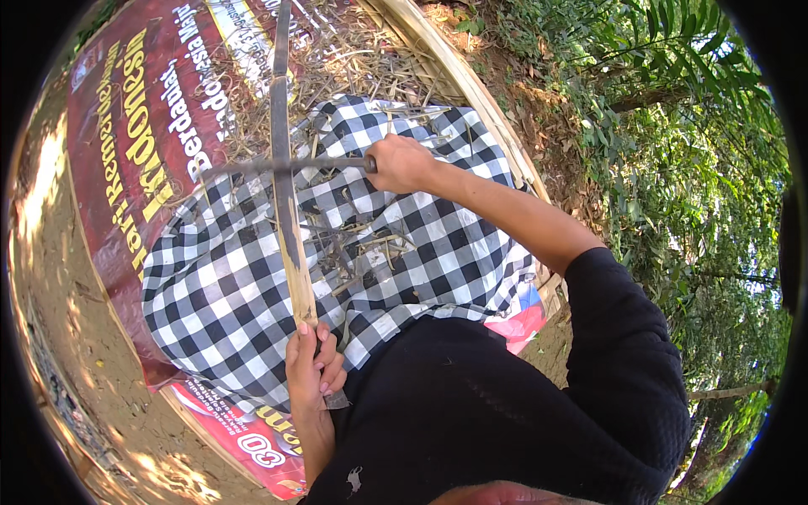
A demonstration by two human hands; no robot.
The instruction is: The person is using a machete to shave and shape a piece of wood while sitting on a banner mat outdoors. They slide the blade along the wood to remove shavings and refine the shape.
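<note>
My left hand (313, 370) grips the near end of a long bamboo strip (284, 194) that runs away from me across my lap. My right hand (401, 162) is closed on the handle of a long knife (278, 165), whose blade lies crosswise on the strip about halfway along it. A black-and-white checked cloth (227, 286) covers my lap under both, with thin bamboo shavings (362, 244) scattered on it.
A red printed banner (126, 143) lies on the ground beneath the cloth. A pile of dry bamboo shavings (345, 59) sits at the far end. Long bamboo slats (471, 93) lie along the right. Bare earth is to the left, green plants to the right.
</note>
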